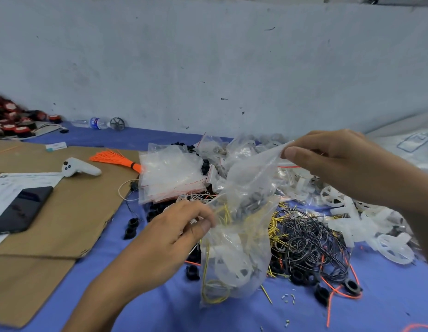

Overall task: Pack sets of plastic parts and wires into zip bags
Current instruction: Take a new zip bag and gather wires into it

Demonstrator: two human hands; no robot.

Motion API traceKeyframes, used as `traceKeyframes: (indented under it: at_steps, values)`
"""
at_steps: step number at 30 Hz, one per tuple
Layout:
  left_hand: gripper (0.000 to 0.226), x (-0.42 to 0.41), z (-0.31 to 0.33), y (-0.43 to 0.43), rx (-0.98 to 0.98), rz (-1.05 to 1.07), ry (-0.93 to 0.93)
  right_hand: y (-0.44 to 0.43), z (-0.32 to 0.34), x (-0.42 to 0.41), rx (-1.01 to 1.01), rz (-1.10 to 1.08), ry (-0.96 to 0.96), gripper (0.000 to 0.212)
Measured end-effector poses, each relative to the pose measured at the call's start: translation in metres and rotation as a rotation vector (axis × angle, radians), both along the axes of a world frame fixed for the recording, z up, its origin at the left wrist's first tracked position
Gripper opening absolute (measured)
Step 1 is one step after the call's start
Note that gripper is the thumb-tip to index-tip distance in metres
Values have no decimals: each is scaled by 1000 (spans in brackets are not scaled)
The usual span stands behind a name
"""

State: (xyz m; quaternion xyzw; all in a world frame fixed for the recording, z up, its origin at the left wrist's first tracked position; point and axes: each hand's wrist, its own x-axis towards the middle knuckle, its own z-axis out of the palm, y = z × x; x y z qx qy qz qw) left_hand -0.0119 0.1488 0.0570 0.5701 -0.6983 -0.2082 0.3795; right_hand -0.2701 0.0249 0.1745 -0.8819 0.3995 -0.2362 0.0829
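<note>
**Filled zip bag held up by both hands over the parts pile**

The clear zip bag (241, 226) hangs above the blue cloth (148, 315), stretched at a slant between two hands. Through its film show yellow wire loops, pale plastic pieces and some grey parts. The left hand (170, 238) pinches the bag's lower left edge, thumb pressed against curled fingers. The right hand (332, 161) pinches the raised top corner, thumb and forefinger closed on the plastic, the other fingers curled behind.

Just right of the bag lies a tangle of black wires (311, 238) mixed with yellow and orange strands. Further right of it sit white plastic wheels (395, 250) and other pale pieces. Behind the bag to the left is a stack of empty zip bags (170, 173) with red seal lines. Small black rings (131, 227) are scattered left of the bag, near the left hand.

Well left of the bag, a sheet of cardboard (71, 207) carries an orange wire bundle (117, 159), a white controller (80, 167) and a dark phone (19, 209) lying on paper. Far behind, a water bottle (93, 122) lies by the wall.
</note>
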Motion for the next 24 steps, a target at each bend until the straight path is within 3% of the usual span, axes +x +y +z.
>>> traceKeyframes:
  at_steps: [4, 9, 12, 15, 18, 22, 24]
  values:
    - [16, -3, 2, -1, -7, 14, 9, 8, 2, 5, -54, 89, 52, 45]
    - [14, -8, 1, -4, -46, 38, 15, 25, -18, 35, -13, 366, 314, 41]
    - [15, -12, -2, -4, -79, 42, -34, 24, -35, 63, 156, 415, 437, 31]
    - [15, -13, -5, -2, -99, 54, -99, 17, -49, 84, 458, 451, 485, 27]
    - [14, -9, -7, 1, -104, 62, -47, 9, -57, 91, 629, 466, 620, 26]
    - [14, -12, -5, 1, -123, 8, -30, 3, -71, 99, 419, 450, 868, 24]
    - [12, -15, -3, 0, -128, -4, -26, 4, -75, 99, 486, 509, 832, 25]
